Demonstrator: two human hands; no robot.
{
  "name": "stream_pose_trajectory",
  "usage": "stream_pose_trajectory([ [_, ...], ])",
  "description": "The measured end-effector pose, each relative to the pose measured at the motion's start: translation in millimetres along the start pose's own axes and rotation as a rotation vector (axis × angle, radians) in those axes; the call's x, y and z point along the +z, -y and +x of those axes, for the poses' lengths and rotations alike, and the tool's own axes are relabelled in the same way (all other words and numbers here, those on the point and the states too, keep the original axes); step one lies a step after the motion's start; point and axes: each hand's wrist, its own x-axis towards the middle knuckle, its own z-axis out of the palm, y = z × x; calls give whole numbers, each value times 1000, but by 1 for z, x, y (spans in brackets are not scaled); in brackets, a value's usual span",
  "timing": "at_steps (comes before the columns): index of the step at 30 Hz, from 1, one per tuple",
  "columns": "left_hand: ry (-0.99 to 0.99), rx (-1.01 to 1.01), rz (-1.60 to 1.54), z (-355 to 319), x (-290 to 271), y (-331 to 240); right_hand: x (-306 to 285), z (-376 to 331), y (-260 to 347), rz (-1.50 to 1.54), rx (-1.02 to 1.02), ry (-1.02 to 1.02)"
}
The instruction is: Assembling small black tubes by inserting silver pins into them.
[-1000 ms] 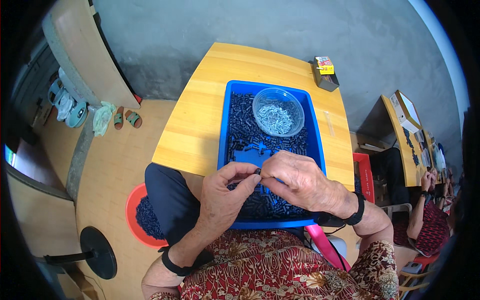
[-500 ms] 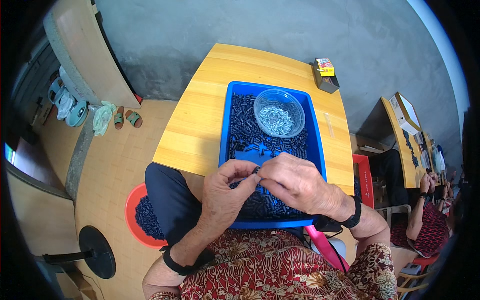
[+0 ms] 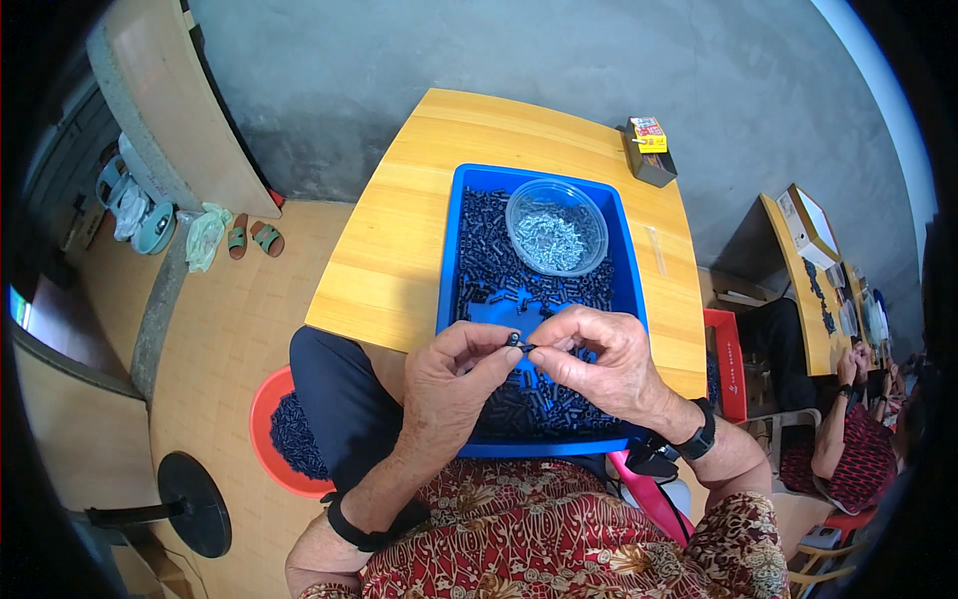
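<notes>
Over the near half of a blue tray [image 3: 446,260], my two hands meet at the fingertips. My left hand [image 3: 451,384] is closed in a pinch on a small black plastic part [image 3: 515,340]. Thumb and index finger of my right hand [image 3: 604,364] pinch the right end of the same dark piece, or a second one joined to it; I cannot tell which. Many similar black parts [image 3: 489,240] lie loose in the tray. In its far right part sits a round clear tub [image 3: 513,205] with small silvery metal pieces [image 3: 554,243] inside.
The tray rests on a yellow wooden table [image 3: 384,240], with a dark box [image 3: 654,168] at the far right corner. An orange basin [image 3: 261,434] of black parts stands on the floor left of my leg. Another person [image 3: 843,439] works at a table on the right.
My right hand has turned and drawn slightly right, so the dark piece now shows between the fingertips. My left hand has barely moved.
</notes>
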Motion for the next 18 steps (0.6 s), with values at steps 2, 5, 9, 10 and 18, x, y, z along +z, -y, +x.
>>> stream_pose_trajectory([
  [2, 10, 1, -23, -1, 0, 0, 0, 1, 1, 13, -55, -46],
  [5, 34, -6, -55, -1, 0, -1, -2, 0, -3, 84, -34, -51],
  [9, 66, -5, -35, -3, 1, -4, -4, 0, -2, 221, 49, -69],
  [10, 65, -4, -36, -3, 0, -3, -4, 0, -2, 239, 56, -70],
  [18, 113, 13, -14, -4, 0, 3, -6, -1, -2, 190, 24, -86],
])
